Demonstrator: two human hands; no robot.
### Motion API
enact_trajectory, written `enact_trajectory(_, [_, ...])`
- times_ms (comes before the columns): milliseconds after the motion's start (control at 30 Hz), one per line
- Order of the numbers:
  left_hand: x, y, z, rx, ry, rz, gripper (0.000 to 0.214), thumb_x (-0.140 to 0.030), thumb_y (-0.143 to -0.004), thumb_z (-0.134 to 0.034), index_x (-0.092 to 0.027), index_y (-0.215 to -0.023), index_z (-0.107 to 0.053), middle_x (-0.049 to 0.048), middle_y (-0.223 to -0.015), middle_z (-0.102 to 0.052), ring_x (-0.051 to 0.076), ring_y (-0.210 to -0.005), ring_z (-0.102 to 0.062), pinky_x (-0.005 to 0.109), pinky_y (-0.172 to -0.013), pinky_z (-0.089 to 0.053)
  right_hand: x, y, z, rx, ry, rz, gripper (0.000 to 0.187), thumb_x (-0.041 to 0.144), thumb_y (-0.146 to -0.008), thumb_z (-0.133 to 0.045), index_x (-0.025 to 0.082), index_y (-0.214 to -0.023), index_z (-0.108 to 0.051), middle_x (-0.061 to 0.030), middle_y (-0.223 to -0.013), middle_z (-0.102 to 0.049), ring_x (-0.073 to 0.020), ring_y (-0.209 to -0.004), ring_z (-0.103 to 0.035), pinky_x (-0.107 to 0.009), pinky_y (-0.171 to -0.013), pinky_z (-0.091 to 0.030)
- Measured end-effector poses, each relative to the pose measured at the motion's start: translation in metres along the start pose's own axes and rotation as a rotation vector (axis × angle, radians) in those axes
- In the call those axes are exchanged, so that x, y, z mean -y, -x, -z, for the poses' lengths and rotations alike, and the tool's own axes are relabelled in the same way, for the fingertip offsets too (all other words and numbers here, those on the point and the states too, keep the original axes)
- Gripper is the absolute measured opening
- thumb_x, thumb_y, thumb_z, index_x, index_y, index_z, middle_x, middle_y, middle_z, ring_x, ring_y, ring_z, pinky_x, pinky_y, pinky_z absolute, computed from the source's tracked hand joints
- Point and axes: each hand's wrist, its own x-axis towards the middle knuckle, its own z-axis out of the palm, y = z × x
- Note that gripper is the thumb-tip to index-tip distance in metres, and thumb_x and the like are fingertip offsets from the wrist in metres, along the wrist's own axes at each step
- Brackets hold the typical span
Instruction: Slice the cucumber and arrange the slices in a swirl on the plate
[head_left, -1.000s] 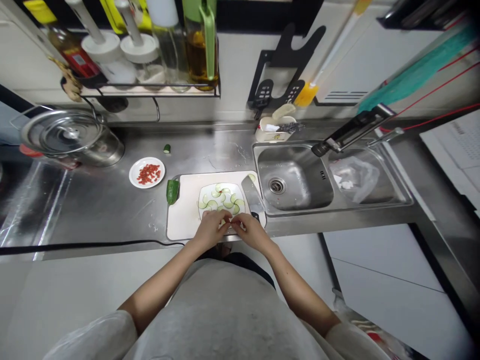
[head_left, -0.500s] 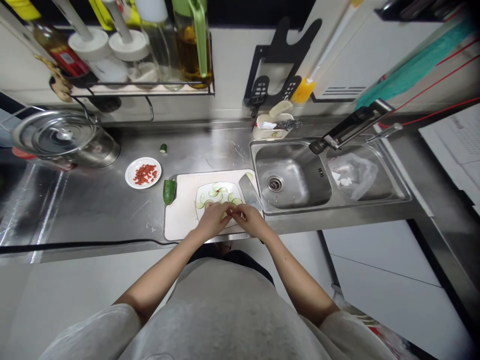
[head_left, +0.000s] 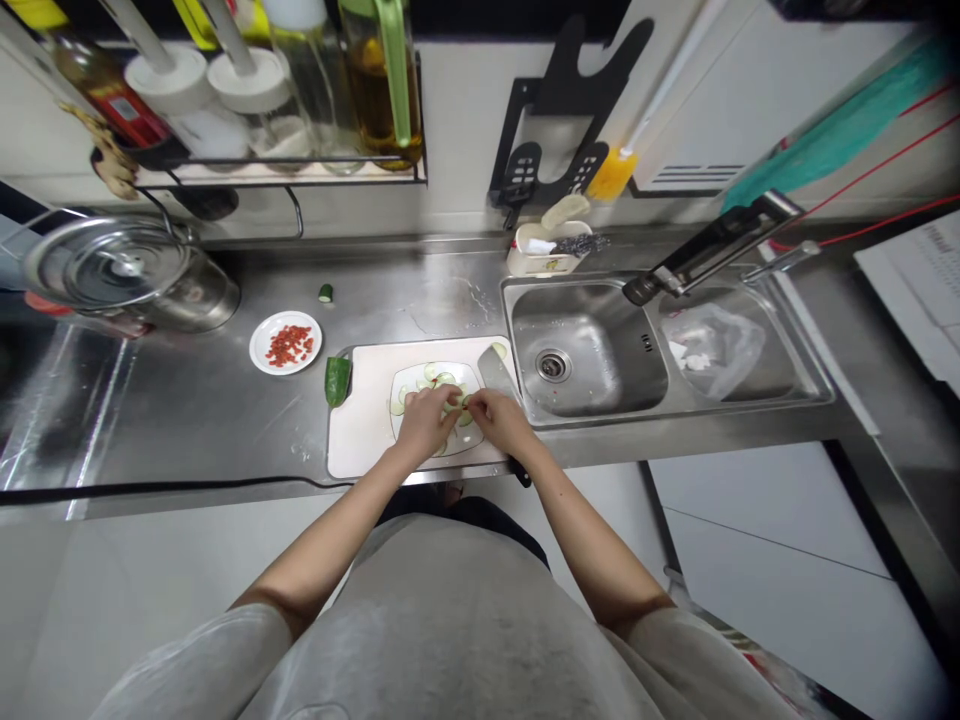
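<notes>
A white plate (head_left: 405,443) with cucumber slices (head_left: 397,406) set out in curves rests on a pale cutting board (head_left: 352,440). Over the plate's middle, my left hand (head_left: 426,420) has its thumb and fingers apart, close to the slices. My right hand (head_left: 501,420) pinches at the plate's right side; a small red piece shows at its fingertips. Both hands partly hide the plate. A cleaver (head_left: 495,372) lies along the board's right edge, its dark handle by my right wrist. Left of the board stands a small dish (head_left: 256,350) of red bits (head_left: 291,345).
A cut cucumber (head_left: 337,381) touches the board's left edge, and a cucumber end (head_left: 325,293) lies farther back. To the right is a double sink (head_left: 592,340) with a faucet (head_left: 705,250). A steel pot (head_left: 202,295) stands left, below a bottle rack (head_left: 285,170).
My hands, which met at the fingertips over the plate, have drawn slightly apart. The left fingers have spread and moved a little farther over the plate. The view has shifted slightly.
</notes>
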Motion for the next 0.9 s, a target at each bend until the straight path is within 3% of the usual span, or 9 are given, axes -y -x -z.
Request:
enact_trajectory(133, [0.007,-0.010,-0.002,0.008,-0.091,0.123,0.019,-0.027,-0.087,-0.054,-0.026,-0.105,-0.058,0.0023,-0.096,-0.069,0.023,-0.097,-0.060,0.040,-0.088,-0.036,-0.002,-0.009,-0.003,0.016,0.183,-0.047,0.020,0.022,-0.092,-0.047,0.020,-0.090,-0.067,-0.0048,-0.089,-0.068,-0.0190,-0.087,-0.055,-0.029,-0.077,-0.034])
enact_trajectory(267, [0.005,-0.020,-0.008,0.032,-0.172,0.151,0.015,-0.028,-0.089,-0.051,-0.025,-0.100,-0.059,0.0033,-0.091,-0.070,0.025,-0.095,-0.060,0.041,-0.087,-0.035,-0.001,-0.014,-0.009,0.069,0.266,-0.056,0.022,0.024,-0.094,-0.046,0.020,-0.092,-0.067,-0.0062,-0.093,-0.069,-0.0208,-0.092,-0.056,-0.031,-0.079,-0.031])
enact_trajectory(533, [0.000,-0.035,-0.022,0.048,-0.230,0.186,0.011,-0.025,-0.087,-0.053,-0.024,-0.095,-0.060,0.0050,-0.095,-0.069,0.025,-0.098,-0.059,0.042,-0.087,-0.031,-0.002,-0.020,-0.016,0.106,0.320,-0.074,0.024,0.026,-0.096,-0.043,0.019,-0.095,-0.067,-0.0092,-0.098,-0.069,-0.0225,-0.095,-0.055,-0.033,-0.080,-0.030])
enact_trajectory(900, [0.003,-0.039,-0.026,0.061,-0.244,0.192,0.009,-0.026,-0.087,-0.053,-0.023,-0.091,-0.061,0.0045,-0.093,-0.068,0.025,-0.096,-0.059,0.042,-0.086,-0.030,-0.004,-0.021,-0.020,0.091,0.335,-0.073,0.022,0.024,-0.094,-0.044,0.019,-0.093,-0.065,-0.0087,-0.096,-0.069,-0.0233,-0.094,-0.056,-0.033,-0.077,-0.029])
